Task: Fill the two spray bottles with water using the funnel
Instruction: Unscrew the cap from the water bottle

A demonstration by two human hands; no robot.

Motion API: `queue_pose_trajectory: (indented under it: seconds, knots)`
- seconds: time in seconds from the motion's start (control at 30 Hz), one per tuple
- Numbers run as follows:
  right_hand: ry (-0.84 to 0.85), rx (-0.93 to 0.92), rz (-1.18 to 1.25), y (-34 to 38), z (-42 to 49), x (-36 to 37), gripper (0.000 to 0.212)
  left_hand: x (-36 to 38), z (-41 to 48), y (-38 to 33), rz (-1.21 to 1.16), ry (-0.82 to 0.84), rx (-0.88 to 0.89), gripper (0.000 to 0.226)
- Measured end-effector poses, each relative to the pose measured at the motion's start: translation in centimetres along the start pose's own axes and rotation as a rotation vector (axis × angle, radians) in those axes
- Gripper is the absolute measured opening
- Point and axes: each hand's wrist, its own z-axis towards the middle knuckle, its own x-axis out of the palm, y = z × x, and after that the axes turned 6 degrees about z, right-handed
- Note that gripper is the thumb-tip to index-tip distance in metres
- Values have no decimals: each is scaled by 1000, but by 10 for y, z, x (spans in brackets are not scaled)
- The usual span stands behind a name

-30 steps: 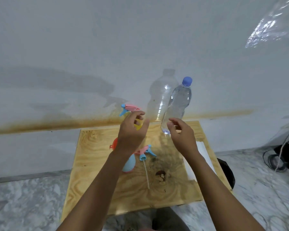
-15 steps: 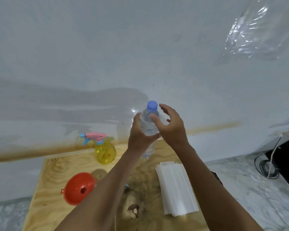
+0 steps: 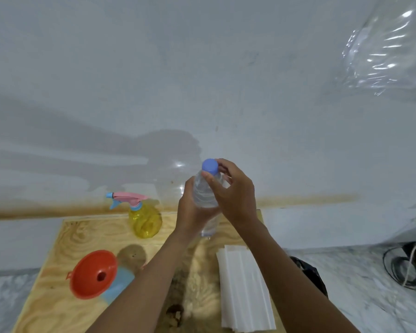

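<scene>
- I am pinching the blue cap (image 3: 210, 165), mid-frame, with my right hand (image 3: 233, 195).
- My left hand (image 3: 190, 212) is gripping the water bottle (image 3: 204, 193) below it.
- Uncapping, I judge; next comes twisting, then pouring into the funnel (image 3: 94, 272) sitting in the blue spray bottle (image 3: 120, 283), lower left; the yellow spray bottle (image 3: 144, 219) is standing behind.

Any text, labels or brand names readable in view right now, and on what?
None can be read. The water bottle shows no label and its blue cap no marking; the yellow spray bottle, orange funnel and white sheets look plain.
</scene>
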Motion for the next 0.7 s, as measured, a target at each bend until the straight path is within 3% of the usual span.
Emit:
queue_pose_trajectory:
  seconds: [0.23,0.5,0.7]
  knots:
    - [33,43,79,21,-54,-14,34,-17,-63,0,18,-20,8,85]
    - [9,33,74,38,-116,-13,39,-41,-123,14,88,-17,232,80]
    - [-27,32,86,50,-133,-8,36,-50,-132,15,68,-6,254,81]
